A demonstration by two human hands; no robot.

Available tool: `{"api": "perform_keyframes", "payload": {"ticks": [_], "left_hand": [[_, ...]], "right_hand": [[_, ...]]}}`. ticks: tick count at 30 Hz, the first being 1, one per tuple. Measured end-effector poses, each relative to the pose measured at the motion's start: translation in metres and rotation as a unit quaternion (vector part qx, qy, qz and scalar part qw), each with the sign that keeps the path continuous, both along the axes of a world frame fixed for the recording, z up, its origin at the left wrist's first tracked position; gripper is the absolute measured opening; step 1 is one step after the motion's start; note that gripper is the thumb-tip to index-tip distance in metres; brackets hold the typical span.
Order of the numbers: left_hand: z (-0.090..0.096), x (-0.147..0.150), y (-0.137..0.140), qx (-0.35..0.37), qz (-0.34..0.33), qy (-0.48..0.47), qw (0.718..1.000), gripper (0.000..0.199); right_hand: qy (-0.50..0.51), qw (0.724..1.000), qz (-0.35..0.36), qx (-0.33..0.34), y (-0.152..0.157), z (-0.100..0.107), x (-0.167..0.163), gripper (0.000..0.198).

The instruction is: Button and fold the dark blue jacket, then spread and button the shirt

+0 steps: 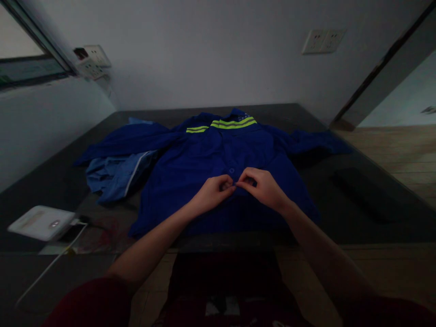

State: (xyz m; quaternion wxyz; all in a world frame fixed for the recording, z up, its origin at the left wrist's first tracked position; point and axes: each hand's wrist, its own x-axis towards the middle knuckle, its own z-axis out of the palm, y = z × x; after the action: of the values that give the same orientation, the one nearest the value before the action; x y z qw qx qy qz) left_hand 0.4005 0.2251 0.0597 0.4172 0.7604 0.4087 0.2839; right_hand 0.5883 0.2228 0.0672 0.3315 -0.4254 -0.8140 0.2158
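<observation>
A blue work jacket (190, 168) with yellow-green and grey reflective stripes lies spread on a dark table, collar away from me and sleeves out to both sides. My left hand (218, 188) pinches the front placket near the lower middle. Opposite it, fingertips almost meeting, my right hand (260, 185) pinches the same spot. What sits between the fingertips is small and mostly hidden; it looks like the placket edge. Just above the hands a round button (232, 170) shows on the jacket front.
Lighter blue folded cloth (117, 175) lies under the left sleeve. A white device (42, 222) with a cable rests at the table's left front. A dark flat object (363, 193) lies to the right. Wall sockets (323, 42) are above the dark table (279, 111).
</observation>
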Motion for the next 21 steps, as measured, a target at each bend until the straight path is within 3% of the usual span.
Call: {"api": "perform_keyframes", "payload": {"ticks": [11,21], "left_hand": [[0.0015,-0.0005,-0.0007,-0.003,0.010,0.013,1.000,0.017],[0.0001,0.0004,-0.0007,0.013,0.027,0.018,0.999,0.016]], "right_hand": [[0.123,0.985,-0.065,-0.098,-0.0008,-0.0038,-0.0081,0.023],[0.206,0.950,-0.027,-0.232,0.0031,-0.0092,-0.0061,0.029]]}}
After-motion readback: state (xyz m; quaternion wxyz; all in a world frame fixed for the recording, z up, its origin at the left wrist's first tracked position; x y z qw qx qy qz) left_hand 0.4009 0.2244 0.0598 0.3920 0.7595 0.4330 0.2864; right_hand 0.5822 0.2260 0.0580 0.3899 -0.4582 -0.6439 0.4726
